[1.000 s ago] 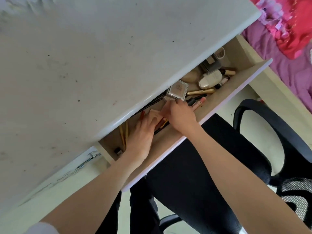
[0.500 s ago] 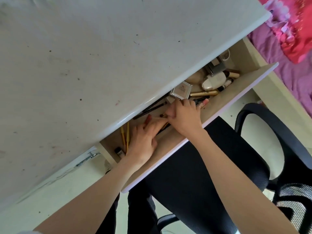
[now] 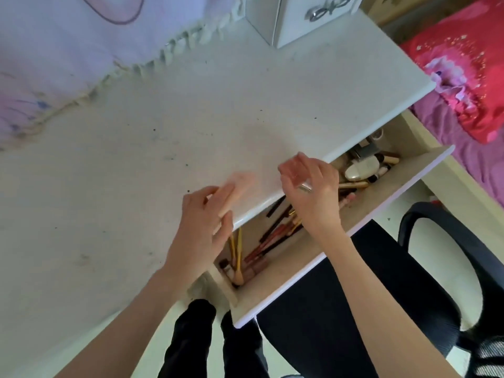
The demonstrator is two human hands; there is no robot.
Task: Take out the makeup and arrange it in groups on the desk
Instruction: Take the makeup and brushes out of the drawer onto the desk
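The open drawer [image 3: 357, 230] under the desk top [image 3: 136, 159] holds makeup: dark and red pencils and brushes [image 3: 275, 233], yellow sticks [image 3: 236, 249], a white oval compact [image 3: 361, 169] and a gold tube [image 3: 353, 184]. My left hand [image 3: 203, 225] is above the desk's front edge and grips a peach-coloured flat item [image 3: 238, 184], blurred by motion. My right hand [image 3: 313, 186] hovers over the desk edge with its fingers curled round a small silver-edged item [image 3: 305, 187] that is mostly hidden.
A white box [image 3: 297, 20] stands at the back of the desk, and a pale fringed cloth [image 3: 54, 55] lies at the back left. A black office chair [image 3: 441, 255] is right of the drawer. A red pillow [image 3: 469, 75] lies on the bed beyond.
Both hands have lifted out of the drawer to the desk's front edge, each with an item. The camera has tilted up, showing the back of the desk.
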